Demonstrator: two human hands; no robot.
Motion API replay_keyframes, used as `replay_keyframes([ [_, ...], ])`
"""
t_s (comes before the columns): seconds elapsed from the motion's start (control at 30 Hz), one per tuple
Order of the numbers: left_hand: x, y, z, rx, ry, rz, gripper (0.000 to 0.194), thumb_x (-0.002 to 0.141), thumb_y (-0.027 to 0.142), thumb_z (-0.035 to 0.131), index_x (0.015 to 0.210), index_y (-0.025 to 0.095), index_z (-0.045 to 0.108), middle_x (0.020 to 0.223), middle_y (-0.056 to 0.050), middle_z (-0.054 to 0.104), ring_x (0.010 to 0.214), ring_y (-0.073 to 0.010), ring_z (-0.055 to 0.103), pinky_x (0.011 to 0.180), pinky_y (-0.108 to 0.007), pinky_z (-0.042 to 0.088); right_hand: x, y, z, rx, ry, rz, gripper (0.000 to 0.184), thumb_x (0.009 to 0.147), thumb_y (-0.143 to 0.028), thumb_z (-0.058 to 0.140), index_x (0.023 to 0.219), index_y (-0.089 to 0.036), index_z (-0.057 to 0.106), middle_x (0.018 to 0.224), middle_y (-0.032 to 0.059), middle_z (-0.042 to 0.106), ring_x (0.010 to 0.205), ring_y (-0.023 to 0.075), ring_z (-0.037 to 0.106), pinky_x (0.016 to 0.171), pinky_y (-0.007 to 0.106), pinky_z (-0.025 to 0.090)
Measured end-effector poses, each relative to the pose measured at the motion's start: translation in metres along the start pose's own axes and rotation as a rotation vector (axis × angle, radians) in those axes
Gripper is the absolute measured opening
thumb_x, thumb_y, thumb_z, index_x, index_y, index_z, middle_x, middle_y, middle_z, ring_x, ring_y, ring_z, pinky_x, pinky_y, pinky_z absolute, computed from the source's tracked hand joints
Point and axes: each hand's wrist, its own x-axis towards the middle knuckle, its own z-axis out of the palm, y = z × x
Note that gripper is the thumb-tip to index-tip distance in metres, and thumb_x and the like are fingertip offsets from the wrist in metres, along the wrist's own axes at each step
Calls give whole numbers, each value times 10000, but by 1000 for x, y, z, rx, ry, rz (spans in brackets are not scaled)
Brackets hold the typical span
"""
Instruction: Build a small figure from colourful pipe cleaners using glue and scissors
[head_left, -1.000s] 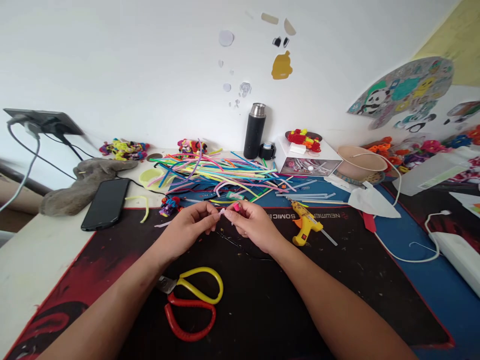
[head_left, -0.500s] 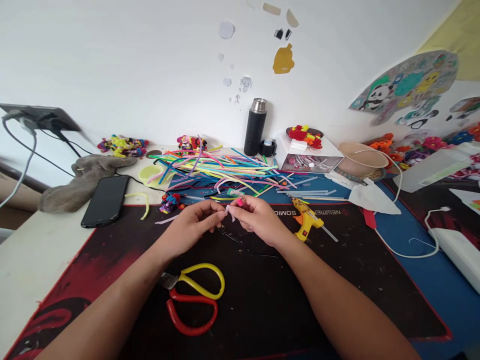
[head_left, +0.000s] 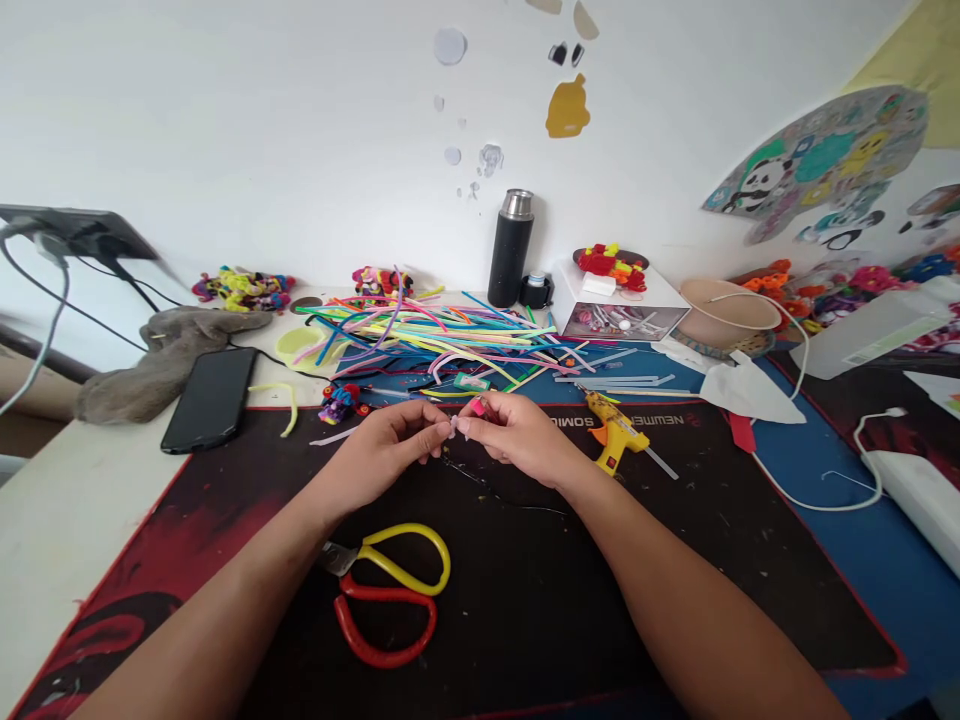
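Above the dark desk mat [head_left: 525,600], my left hand [head_left: 397,445] and my right hand [head_left: 510,435] meet fingertip to fingertip. Both pinch a short pale lilac pipe cleaner [head_left: 454,427], mostly covered by the fingers. A small pink piece [head_left: 478,406] shows at my right index finger; whether it is joined to the lilac one I cannot tell. Scissors [head_left: 397,600] with one yellow and one red handle lie beneath my left wrist, their blades partly hidden by the forearm. A yellow hot glue gun [head_left: 619,435] rests right of my right hand.
Behind the hands lies a heap of coloured pipe cleaners [head_left: 442,335]. A black thermos [head_left: 512,250] stands against the wall. To the left are a phone [head_left: 210,400] and a grey plush [head_left: 150,365]; at right, a beige bowl [head_left: 727,315], glue sticks [head_left: 615,381] and a white cable [head_left: 825,508].
My fingertips have closed in tighter round the lilac pipe cleaner, so less of it shows. The whole view has shifted slightly; the things on the desk lie as before.
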Motion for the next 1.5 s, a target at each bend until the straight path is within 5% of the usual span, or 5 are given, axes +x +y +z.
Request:
replay_keyframes([
  [0.3, 0, -3, -1, 17, -26, 3, 470, 928, 661, 694, 860, 196, 708, 761, -9, 661, 702, -174, 575, 679, -291, 462, -1, 2, 4, -50, 3, -3, 362, 915, -540, 797, 939, -199, 678, 655, -59, 482, 530, 101, 382, 478, 245, 276],
  [0.73, 0, -6, -7, 3, 157, -16, 565, 869, 750, 726, 765, 201, 647, 684, 14, 599, 633, -146, 500, 613, -265, 399, 0, 4, 6, 151, -27, 32, 424, 913, -590, 781, 971, -190, 654, 660, -84, 460, 453, 66, 343, 421, 235, 219],
  [1.07, 0, -6, -8, -24, 154, -2, 561, 871, 747, 735, 781, 198, 656, 703, 4, 620, 645, -152, 519, 618, -267, 414, -3, 3, 13, -4, -88, -26, 537, 933, -719, 707, 944, -183, 685, 616, -75, 454, 489, 97, 384, 468, 251, 275],
  [1.3, -1, -5, -8, -4, 152, 1, 575, 876, 761, 713, 770, 200, 646, 691, 4, 605, 640, -152, 509, 607, -265, 409, -1, 11, 14, -75, -63, -67, 640, 935, -829, 613, 741, -221, 581, 595, -58, 396, 531, 121, 350, 504, 267, 265],
  [1.5, -2, -4, -8, -4, 132, -4, 558, 905, 740, 698, 787, 197, 648, 696, 12, 590, 634, -145, 491, 590, -264, 386, 0, 15, 21, -268, 54, -124, 580, 1017, -658, 595, 654, -230, 445, 609, -39, 421, 577, 133, 373, 550, 296, 263],
])
